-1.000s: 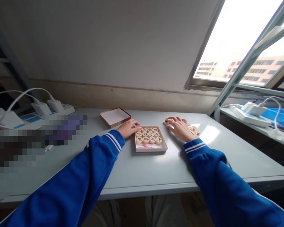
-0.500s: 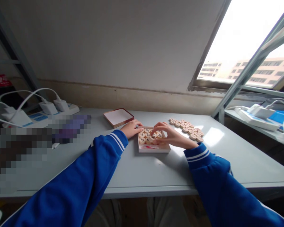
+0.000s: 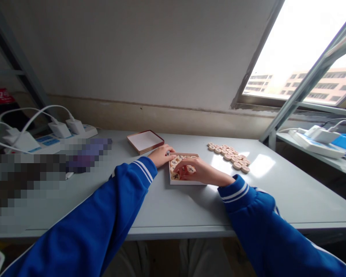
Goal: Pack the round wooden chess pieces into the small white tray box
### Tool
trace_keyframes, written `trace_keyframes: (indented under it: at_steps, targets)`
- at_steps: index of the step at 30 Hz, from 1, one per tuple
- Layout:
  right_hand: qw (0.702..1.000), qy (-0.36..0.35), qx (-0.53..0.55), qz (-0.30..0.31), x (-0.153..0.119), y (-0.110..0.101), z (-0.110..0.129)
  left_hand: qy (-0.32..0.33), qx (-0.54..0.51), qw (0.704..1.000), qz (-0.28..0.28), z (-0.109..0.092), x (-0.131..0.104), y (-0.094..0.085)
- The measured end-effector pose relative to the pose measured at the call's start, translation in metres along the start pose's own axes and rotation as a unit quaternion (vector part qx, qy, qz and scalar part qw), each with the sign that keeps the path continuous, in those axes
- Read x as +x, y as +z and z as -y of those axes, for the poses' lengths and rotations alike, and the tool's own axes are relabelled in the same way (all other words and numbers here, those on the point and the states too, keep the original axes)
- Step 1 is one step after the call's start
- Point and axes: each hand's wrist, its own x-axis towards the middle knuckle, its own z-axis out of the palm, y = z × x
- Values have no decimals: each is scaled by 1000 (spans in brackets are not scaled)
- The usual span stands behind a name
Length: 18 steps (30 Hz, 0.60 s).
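A shallow box [image 3: 188,183] of Chinese chess pieces sits on the desk, its round wooden pieces [image 3: 180,157] lying in rows with dark characters facing up. My left hand [image 3: 162,154] grips the box at its far left corner, thumb on the rim. Over the box, my right hand [image 3: 200,171] is closed, thumb and fingers on a chess piece [image 3: 175,176] in the near left corner. One more piece shows below the palm, and the hand hides the right part of the box.
Behind the left hand lies the box lid [image 3: 145,141], inside up. A group of pale chess pieces [image 3: 229,155] is spread on the desk [image 3: 276,200] to the right. Power strips with chargers [image 3: 59,130] stand at left and on the right shelf [image 3: 317,141]. A cola bottle [image 3: 1,100] is far left.
My right hand has moved left and toward me across the box, reaching down to a piece in the near left corner. My left hand stays on the box corner.
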Motion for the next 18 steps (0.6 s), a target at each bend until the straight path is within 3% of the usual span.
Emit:
trace_keyframes:
  at_steps: [10,13,15,18]
  targets:
    - [997,-51,-55,-19,3,1,-4,13,8,1000,-2,2,1,1]
    - [992,-4,-111,-55,-1,-9,-16,14,8,1000,1,2,1,1]
    - [968,73,-208,-123,-7,-20,-33,11,8,1000,3,2,1,0]
    - [891,194,-363,-190,-22,-34,-64,7,7,1000,-2,1,0,-1]
